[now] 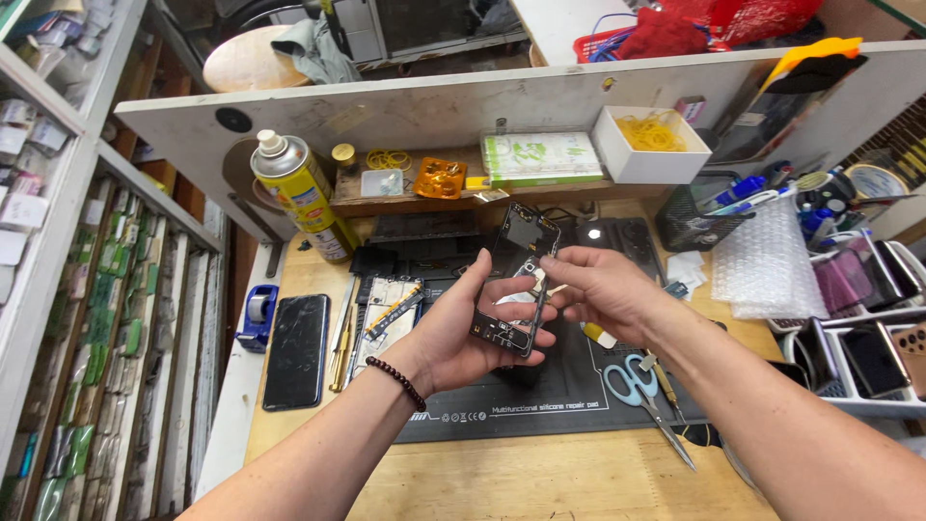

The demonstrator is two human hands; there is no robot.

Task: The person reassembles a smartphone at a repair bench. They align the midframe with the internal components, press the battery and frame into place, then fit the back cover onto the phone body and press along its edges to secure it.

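Phone frame (516, 280) is up in the air over the black mat (569, 386), long axis tilted up and away. Left hand (463, 328) is wrapped around its lower end, gripping it. Right hand (603, 289) comes in from the right, fingertips pinched at a small part mid-frame. Scissors (641, 386) lie on the mat just below.

The phone frame (516, 280) in the left hand (463, 333) looks like black plastic and metal, partly glossy. Under it lies a matt black rubbery mat (569, 396) on a pale, smooth wooden table (540, 482). The scissors (648, 396) have shiny metal blades and blue plastic handles. The phone (296, 349) shows glossy black glass. The spray can (301, 193) is glossy metal, the bubble wrap (767, 260) clear plastic.
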